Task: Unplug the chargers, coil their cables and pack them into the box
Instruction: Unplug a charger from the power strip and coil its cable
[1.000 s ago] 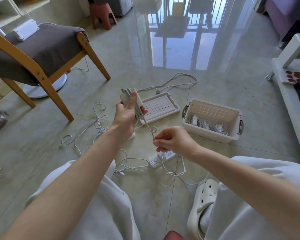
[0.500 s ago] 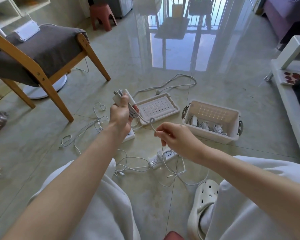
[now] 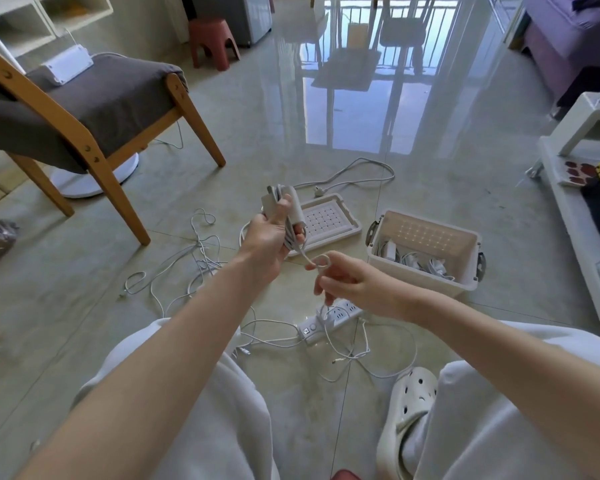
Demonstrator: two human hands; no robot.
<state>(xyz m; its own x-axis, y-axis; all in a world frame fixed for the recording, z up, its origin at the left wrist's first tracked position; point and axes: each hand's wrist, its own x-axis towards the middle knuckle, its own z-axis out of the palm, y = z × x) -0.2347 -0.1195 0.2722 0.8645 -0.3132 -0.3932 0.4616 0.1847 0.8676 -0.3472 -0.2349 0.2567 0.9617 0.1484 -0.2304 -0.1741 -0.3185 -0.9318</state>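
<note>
I see a white cable (image 3: 293, 233) and white charger (image 3: 270, 201) at centre, a white box (image 3: 426, 268) at three o'clock, its white grid-patterned lid (image 3: 324, 220) beside it. At ten o'clock, a tan wooden chair (image 3: 84, 112) carries a grey cushion; a terracotta stool (image 3: 212, 41) stands at twelve.

Arms: both bare from wrist to the frame edge — no sleeves, watch or bands in view
Left hand (image 3: 272, 233): bare, no rings or glove
Right hand (image 3: 352, 280): bare, nails short and unpainted as far as can be told
Trousers (image 3: 222, 410): loose, pale off-white cloth, softly creased, covering both legs
Footwear: a cream clog (image 3: 404, 415) on the right foot — moulded, with round vent holes across the top and a heel strap
Left foot: hidden under the trouser leg
</note>
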